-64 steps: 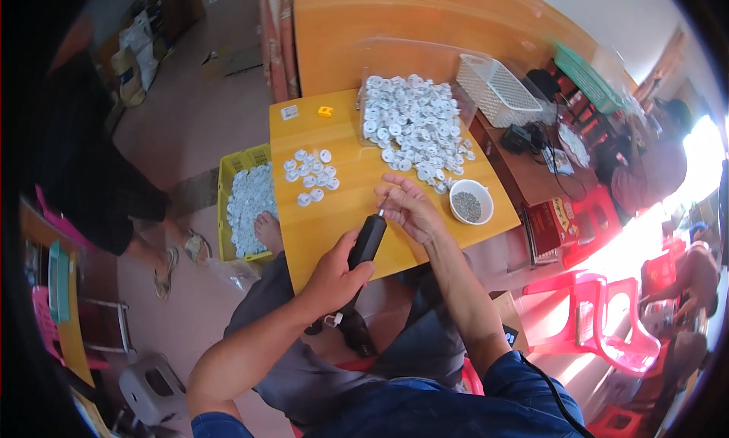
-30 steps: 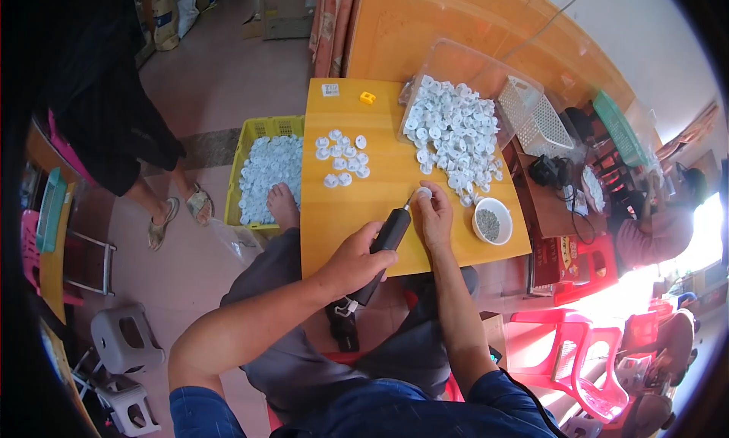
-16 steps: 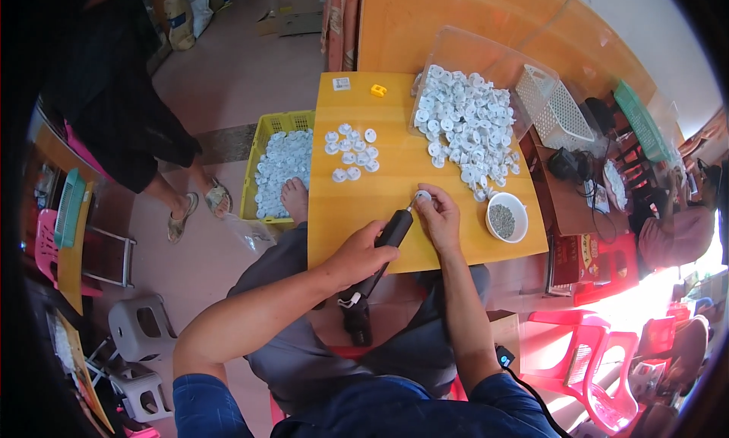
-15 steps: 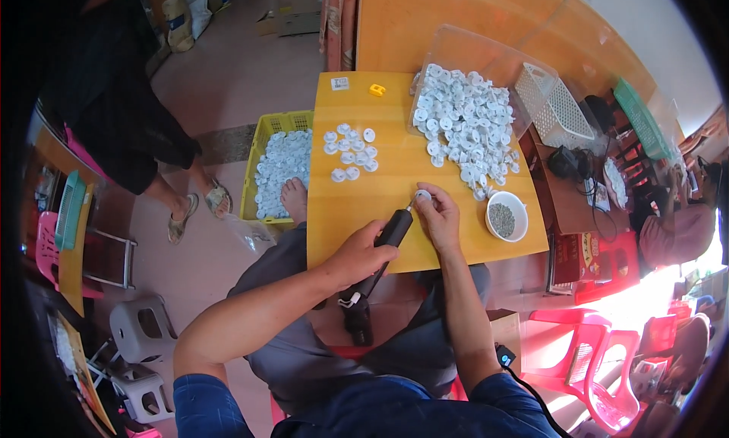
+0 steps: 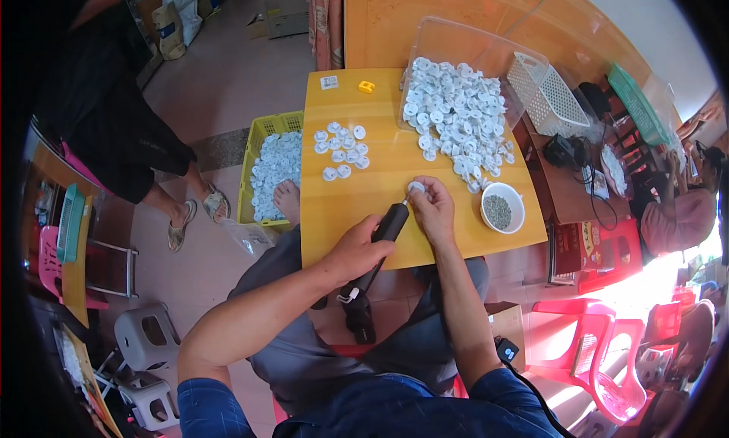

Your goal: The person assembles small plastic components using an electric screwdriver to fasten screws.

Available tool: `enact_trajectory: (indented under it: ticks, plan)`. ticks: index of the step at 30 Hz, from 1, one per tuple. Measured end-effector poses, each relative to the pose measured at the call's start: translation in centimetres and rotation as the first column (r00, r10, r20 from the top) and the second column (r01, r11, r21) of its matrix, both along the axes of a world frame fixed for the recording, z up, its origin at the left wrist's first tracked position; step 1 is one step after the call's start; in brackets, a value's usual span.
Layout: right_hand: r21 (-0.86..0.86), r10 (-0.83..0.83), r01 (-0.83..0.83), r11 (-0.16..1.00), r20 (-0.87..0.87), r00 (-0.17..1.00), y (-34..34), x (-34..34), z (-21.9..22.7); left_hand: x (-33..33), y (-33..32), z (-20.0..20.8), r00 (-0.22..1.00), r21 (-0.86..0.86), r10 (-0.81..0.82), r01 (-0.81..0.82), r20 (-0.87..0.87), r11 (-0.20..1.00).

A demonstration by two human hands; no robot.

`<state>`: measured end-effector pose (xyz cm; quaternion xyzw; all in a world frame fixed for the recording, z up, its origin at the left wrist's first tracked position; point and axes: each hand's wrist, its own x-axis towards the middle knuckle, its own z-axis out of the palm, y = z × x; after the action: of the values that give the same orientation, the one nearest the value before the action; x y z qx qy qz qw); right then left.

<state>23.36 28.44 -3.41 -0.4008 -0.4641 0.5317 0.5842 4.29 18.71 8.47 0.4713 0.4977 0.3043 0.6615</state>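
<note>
White bowl of grey bits

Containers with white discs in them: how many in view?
2: a clear bin at the back of the wooden table, and a yellow crate on the floor left of it. More may be hidden in the cluttered edges.

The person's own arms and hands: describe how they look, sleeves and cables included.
The left grip and right grip are bare hands, without gloves; no watch shows on either wrist. The forearms are bare too. The left sleeve and right sleeve are short and dark blue; a black cable runs beside the right one.
</note>
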Motion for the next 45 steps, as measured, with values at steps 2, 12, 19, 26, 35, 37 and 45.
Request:
enact_trajectory:
  ticks: [2, 12, 19, 26, 35, 37, 45]
  plan:
    - [-0.013, -0.061, 0.061, 0.998, 0.041, 0.997, 0.0, -0.2, 0.1, 0.0, 0.0, -0.2, 1.0, -0.002, -0.005, 0.005, -0.007, 1.0]
    - [-0.012, -0.082, 0.083, 0.997, 0.012, 0.997, 0.0, -0.2, -0.1, 0.2, 0.2, -0.4, 1.0, 0.002, 0.007, -0.007, 0.002, 1.0]
    - [-0.023, -0.085, 0.086, 0.996, 0.03, 0.996, -0.1, -0.2, 0.2, 0.2, 0.5, -1.2, 0.999, 0.019, -0.005, 0.006, -0.037, 1.0]
    - [-0.018, -0.085, 0.085, 0.996, 0.011, 0.996, -0.1, -0.3, -0.1, -0.3, 0.9, -1.1, 0.997, -0.041, -0.053, 0.051, -0.046, 0.998]
    - [-0.017, -0.071, 0.073, 0.997, 0.061, 0.996, -0.1, -0.1, -0.3, -0.2, 0.9, -1.2, 0.998, -0.039, -0.064, 0.064, -0.007, 0.997]
    - [-0.009, -0.071, 0.072, 0.997, 0.066, 0.995, 0.0, -0.1, -0.3, -0.1, 0.8, -1.4, 0.998, -0.037, -0.063, 0.063, 0.006, 0.997]
    - [-0.006, -0.064, 0.064, 0.998, 0.089, 0.994, -0.2, -0.1, -0.1, 0.1, 0.7, -1.2, 1.0, -0.017, 0.005, -0.005, 0.029, 1.0]
